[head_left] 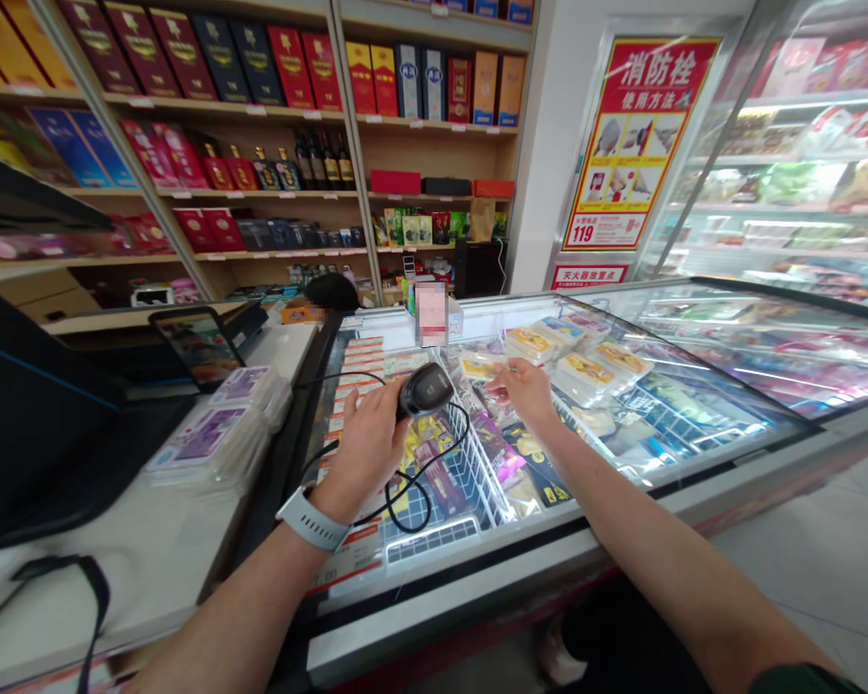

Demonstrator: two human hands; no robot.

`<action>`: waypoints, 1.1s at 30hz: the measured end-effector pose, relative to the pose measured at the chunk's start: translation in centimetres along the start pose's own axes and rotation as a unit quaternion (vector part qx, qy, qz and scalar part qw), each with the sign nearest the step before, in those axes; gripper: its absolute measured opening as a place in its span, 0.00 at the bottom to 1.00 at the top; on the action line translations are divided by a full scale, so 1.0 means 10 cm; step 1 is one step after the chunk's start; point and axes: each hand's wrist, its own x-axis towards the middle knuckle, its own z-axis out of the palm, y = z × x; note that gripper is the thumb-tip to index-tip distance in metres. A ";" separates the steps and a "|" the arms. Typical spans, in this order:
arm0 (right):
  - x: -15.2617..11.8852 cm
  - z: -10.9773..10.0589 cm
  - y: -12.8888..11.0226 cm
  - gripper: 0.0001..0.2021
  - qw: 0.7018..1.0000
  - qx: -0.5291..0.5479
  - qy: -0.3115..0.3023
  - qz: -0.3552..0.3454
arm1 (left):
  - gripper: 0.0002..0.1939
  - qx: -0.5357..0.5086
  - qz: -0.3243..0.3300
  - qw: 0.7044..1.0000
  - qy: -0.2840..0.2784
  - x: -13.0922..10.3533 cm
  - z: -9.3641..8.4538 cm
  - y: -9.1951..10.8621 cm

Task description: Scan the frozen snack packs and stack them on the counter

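Note:
My left hand (368, 439), with a pale watch on the wrist, is wrapped round a black handheld scanner (426, 389) above the glass freezer top. Its black cable loops down over the glass. To the right, my right hand (522, 387) pinches the edge of a flat clear package with a yellow label (477, 366). Beyond and right of that hand, similar yellow-labelled packages (585, 376) lie in stacks on the glass. Packages with purple labels (206, 434) are piled on the white counter at the left.
The chest freezer (477, 588) runs across the front, with wire baskets inside. A dark monitor (29, 405) stands at the left, near a tablet (199, 347). Behind are shelves (260, 104) of boxes and bottles. A person's dark hair (333, 291) shows beyond the counter.

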 end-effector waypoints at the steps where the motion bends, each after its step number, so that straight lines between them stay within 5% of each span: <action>1: 0.01 0.00 0.02 0.16 1.000 -0.001 -0.001 0.008 | 0.25 0.001 0.002 1.000 0.001 0.00 0.00 0.00; 14: 0.07 0.01 0.16 0.10 0.996 -0.086 -0.019 0.021 | 0.25 0.003 0.010 1.000 0.008 0.00 0.01 -0.01; 19: 0.10 -0.09 0.15 0.13 0.938 -0.339 0.000 -0.078 | 0.24 -0.004 0.007 1.000 0.006 0.00 0.01 -0.01; 22: 0.10 -0.10 0.12 0.13 0.909 -0.399 0.021 -0.119 | 0.25 -0.009 0.007 1.000 0.009 -0.01 0.01 -0.02; 26: 0.08 -0.09 0.10 0.10 0.928 -0.358 0.012 -0.103 | 0.25 -0.015 0.005 1.000 0.012 -0.01 0.00 -0.02; 33: 0.13 -0.05 0.21 0.13 0.992 -0.119 -0.035 -0.022 | 0.26 -0.027 0.009 0.999 0.023 0.00 0.00 -0.04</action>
